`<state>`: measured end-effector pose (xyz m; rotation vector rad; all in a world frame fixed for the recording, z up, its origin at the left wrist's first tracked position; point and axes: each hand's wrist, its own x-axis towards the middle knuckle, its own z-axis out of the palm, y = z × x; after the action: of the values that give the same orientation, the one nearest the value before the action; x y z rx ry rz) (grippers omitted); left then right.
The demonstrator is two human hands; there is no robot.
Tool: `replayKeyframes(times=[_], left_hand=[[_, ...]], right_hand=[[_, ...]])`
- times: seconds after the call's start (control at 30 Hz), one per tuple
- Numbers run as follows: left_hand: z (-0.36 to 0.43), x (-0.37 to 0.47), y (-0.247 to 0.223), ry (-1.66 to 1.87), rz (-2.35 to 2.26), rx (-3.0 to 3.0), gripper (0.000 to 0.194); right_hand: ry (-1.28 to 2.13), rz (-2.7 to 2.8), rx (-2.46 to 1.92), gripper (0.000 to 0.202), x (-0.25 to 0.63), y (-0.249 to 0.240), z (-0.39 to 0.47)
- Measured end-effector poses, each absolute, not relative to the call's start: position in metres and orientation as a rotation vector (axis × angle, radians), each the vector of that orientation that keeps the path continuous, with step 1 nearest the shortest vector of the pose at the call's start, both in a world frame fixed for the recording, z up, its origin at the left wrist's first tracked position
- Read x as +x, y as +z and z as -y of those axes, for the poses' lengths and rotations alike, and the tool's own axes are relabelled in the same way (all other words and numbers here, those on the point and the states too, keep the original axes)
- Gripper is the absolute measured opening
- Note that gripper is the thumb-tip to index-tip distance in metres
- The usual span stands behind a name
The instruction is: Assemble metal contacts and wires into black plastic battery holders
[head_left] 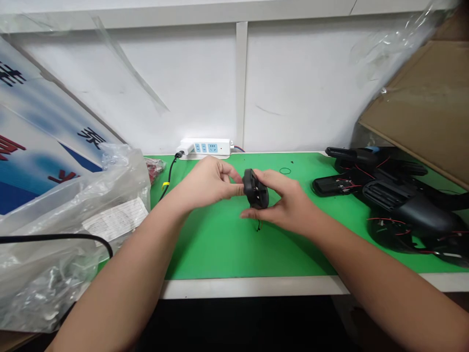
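A rounded black plastic part [256, 189] is held up above the green mat, tilted, with its hollow side turned to the right. My right hand [284, 198] grips it from the right, thumb below and fingers above. From the left, my left hand [214, 185] reaches its rim with thumb and forefinger pinched together; whether something small sits between those fingertips is hidden. A thin dark wire [258, 225] dangles beneath the part.
Black plastic housings [395, 195] with red wires are piled at right, beside a cardboard box [421, 98]. Clear plastic bags [120, 186] lie left. A white power strip [208, 147] stands against the back wall. A thin dark ring [285, 171] lies on the green mat [220, 249].
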<state>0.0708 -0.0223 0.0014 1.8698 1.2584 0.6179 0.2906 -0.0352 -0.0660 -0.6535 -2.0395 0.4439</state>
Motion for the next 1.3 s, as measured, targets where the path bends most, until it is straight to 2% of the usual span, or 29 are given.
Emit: replayKeyframes(times=[0.2,0.3,0.4,0.5,0.53,0.6,0.67,0.7,0.87,1.13,1.3], left_hand=[[0.014,0.061,-0.002,0.849,-1.083,1.973,0.043],[0.014,0.068,-0.010,0.803,-0.917,2.062,0.054],[0.013,0.072,-0.016,0.791,-0.859,1.933,0.059],[0.011,0.059,-0.005,1.005,-0.767,1.549,0.060],[0.011,0.050,0.003,1.075,-0.700,1.439,0.055],[0.012,0.027,0.019,1.160,-0.529,1.311,0.045],[0.013,0.001,0.030,1.119,-0.340,1.322,0.051],[0.013,-0.010,0.034,1.089,-0.242,1.345,0.054],[0.013,-0.031,0.033,0.967,-0.129,1.495,0.063],[0.024,-0.011,0.033,0.988,-0.420,1.303,0.076],[0.026,-0.009,0.031,1.015,-0.389,1.327,0.070]], right_hand=[[0.634,1.932,-0.968,0.071,0.285,-0.062,0.038],[0.688,1.898,-1.066,0.072,0.276,-0.060,0.044],[0.998,1.842,-0.935,0.084,0.263,-0.061,0.051],[1.227,1.656,-0.751,0.099,0.251,-0.064,0.055],[1.223,1.631,-0.763,0.097,0.246,-0.065,0.054],[1.146,1.723,-0.831,0.075,0.235,-0.068,0.051],[1.031,1.986,-0.838,0.043,0.219,-0.072,0.048],[0.947,2.107,-0.806,0.036,0.210,-0.074,0.047],[0.759,2.509,-0.731,0.038,0.166,-0.083,0.047],[0.735,2.552,-0.681,0.019,0.142,-0.095,0.041],[0.826,2.438,-0.636,0.012,0.155,-0.084,0.035]])
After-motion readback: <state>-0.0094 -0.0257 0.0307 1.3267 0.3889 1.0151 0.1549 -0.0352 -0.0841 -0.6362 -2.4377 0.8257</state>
